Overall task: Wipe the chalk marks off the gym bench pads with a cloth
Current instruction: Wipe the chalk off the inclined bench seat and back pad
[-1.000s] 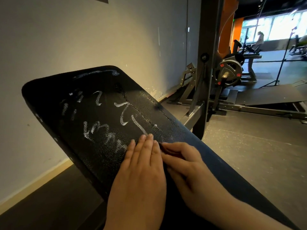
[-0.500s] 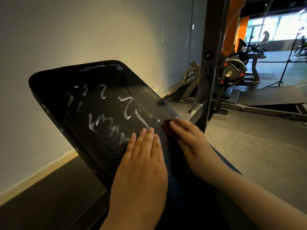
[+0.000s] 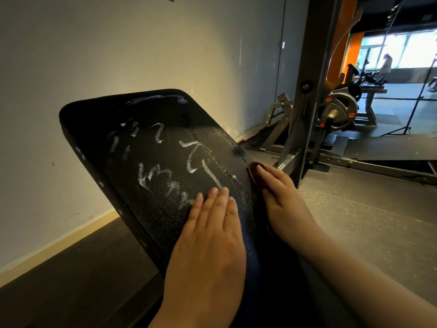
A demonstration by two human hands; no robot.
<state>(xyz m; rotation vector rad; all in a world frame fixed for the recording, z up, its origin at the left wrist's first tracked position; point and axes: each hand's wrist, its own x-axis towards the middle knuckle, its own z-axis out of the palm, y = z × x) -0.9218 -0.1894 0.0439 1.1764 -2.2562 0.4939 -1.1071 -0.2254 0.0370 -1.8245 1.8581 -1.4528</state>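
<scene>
A black textured bench pad (image 3: 165, 143) tilts up in front of me, close to the wall. White chalk marks (image 3: 165, 183) run across its middle, with a smear near its top edge. My left hand (image 3: 210, 237) lies flat on the lower pad, fingers together, fingertips touching the lowest marks, holding nothing. My right hand (image 3: 281, 200) rests on the pad's right edge, its fingers covering a small dark reddish cloth (image 3: 253, 169). Only the tip of the cloth shows beyond my fingertips.
A pale wall (image 3: 142, 43) stands just behind and left of the pad. A steel rack upright (image 3: 307, 91) rises right of the pad, with a plate-loaded machine (image 3: 338, 110) behind it. Grey floor (image 3: 366, 221) spreads to the right. A person (image 3: 386, 63) stands far off by the windows.
My right hand has slid up from beside my left hand to the pad's right edge, with the reddish cloth now showing under its fingertips. My left hand has stayed flat in place.
</scene>
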